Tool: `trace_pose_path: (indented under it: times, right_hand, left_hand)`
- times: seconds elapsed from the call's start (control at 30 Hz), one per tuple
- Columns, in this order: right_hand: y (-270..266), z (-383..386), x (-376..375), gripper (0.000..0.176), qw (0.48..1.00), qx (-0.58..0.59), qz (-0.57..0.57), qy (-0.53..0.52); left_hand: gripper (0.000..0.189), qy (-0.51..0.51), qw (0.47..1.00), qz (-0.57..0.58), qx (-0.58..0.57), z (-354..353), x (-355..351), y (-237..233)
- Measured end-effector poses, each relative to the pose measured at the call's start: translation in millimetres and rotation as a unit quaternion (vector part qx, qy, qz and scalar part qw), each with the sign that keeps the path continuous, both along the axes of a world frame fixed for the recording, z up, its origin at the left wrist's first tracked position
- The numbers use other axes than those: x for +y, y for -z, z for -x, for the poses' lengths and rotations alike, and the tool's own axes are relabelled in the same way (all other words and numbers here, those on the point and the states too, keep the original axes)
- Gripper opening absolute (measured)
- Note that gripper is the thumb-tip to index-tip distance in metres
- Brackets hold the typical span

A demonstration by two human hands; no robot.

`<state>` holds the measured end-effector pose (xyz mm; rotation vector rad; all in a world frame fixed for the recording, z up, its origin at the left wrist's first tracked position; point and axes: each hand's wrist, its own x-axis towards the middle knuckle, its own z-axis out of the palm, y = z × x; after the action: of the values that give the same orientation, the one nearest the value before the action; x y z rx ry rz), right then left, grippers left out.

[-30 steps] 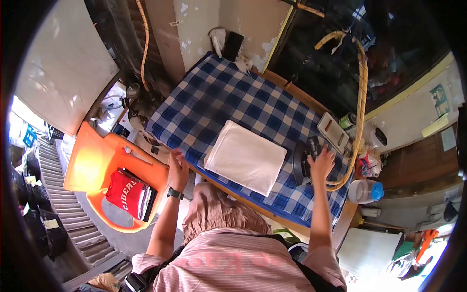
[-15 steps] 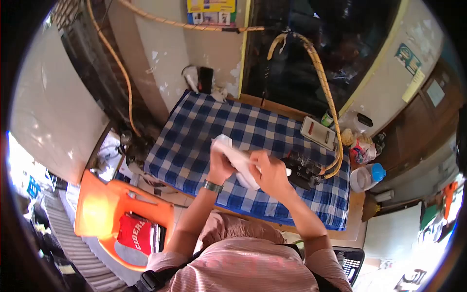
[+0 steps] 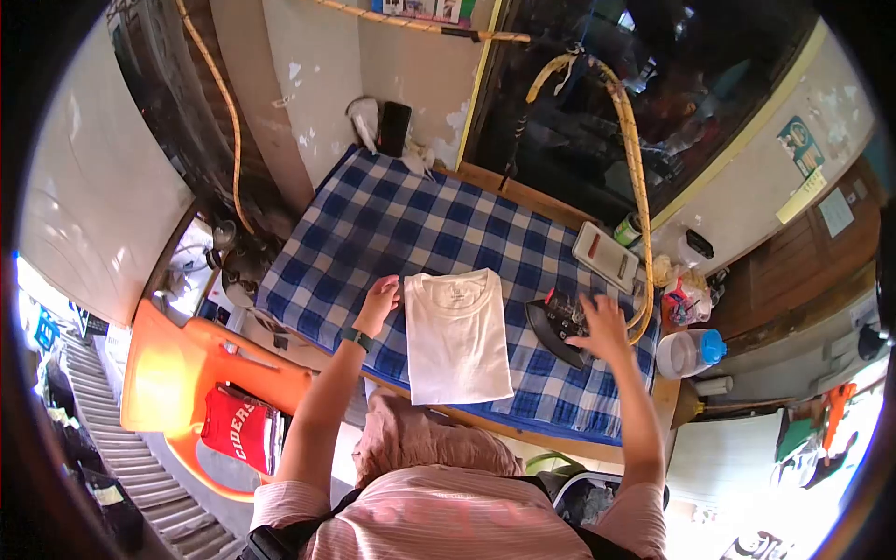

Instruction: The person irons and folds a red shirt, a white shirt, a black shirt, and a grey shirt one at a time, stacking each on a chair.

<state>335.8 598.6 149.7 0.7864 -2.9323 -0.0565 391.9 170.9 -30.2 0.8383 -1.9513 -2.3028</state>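
Right hand (image 3: 607, 330) close by iron (image 3: 554, 330), contact unclear.

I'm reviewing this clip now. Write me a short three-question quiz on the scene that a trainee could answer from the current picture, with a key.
1. Which of these is nearest the right hand?
A) the blue-lidded container
B) the clothes iron
C) the wristband

2. True or false: the folded white T-shirt lies with its neckline hidden underneath.

3. Fill in the blank: the red garment with white lettering rests on an orange ____.

Key: 1. B; 2. False; 3. chair
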Motion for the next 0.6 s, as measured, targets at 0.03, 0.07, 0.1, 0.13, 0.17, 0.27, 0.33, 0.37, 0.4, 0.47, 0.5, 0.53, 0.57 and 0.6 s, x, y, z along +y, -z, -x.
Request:
trace_pose_path:
  times: [0.03,0.07,0.1,0.13,0.17,0.27,0.33,0.37,0.4,0.47,0.5,0.53,0.57,0.6]
  right_hand:
    - [22,31,30,0.066,0.991,-0.133,0.023,-0.007]
    - [22,44,35,0.066,0.990,-0.137,0.021,-0.010]
    - [22,55,36,0.064,0.981,-0.191,0.009,-0.020]
    - [22,64,36,0.061,0.969,-0.244,-0.004,-0.031]
    - [31,68,38,0.062,0.963,-0.257,0.056,-0.058]
    - [86,82,57,0.076,0.935,-0.277,0.220,-0.023]
    - [62,79,38,0.089,0.864,-0.424,0.252,0.102]
    - [59,77,30,0.091,0.814,-0.451,0.331,0.154]
    - [55,72,19,0.094,0.754,-0.472,0.407,0.205]
    - [53,61,-12,0.075,0.746,-0.452,0.434,0.229]
    - [55,54,-31,0.065,0.753,-0.434,0.420,0.261]
    - [56,49,-46,0.054,0.758,-0.417,0.406,0.293]
    - [49,44,-56,0.041,0.772,-0.402,0.406,0.277]
    - [36,37,-73,0.041,0.771,-0.403,0.405,0.279]
  left_hand:
    - [0.038,0.007,1.000,0.025,0.016,-1,5,-5]
    - [0.030,0.014,0.998,0.051,0.032,-1,7,-8]
    - [0.026,0.010,0.981,0.153,0.118,10,6,11]
    - [0.026,0.007,0.982,0.151,0.114,16,3,29]
    - [0.024,0.002,0.937,0.312,0.154,24,6,26]
    - [0.018,-0.022,0.849,0.485,0.206,37,18,20]
    - [0.019,0.025,0.818,0.560,0.131,37,23,4]
    - [0.018,0.011,0.818,0.557,0.145,40,25,8]
    - [0.018,0.013,0.821,0.552,0.146,40,27,8]
    - [0.017,-0.002,0.852,0.513,0.105,44,28,4]
    - [0.017,-0.004,0.853,0.510,0.107,47,27,1]
    - [0.018,0.029,0.854,0.508,0.111,46,24,-1]
    - [0.018,0.064,0.853,0.506,0.113,45,22,-3]
    - [0.018,0.067,0.854,0.504,0.111,45,20,-7]
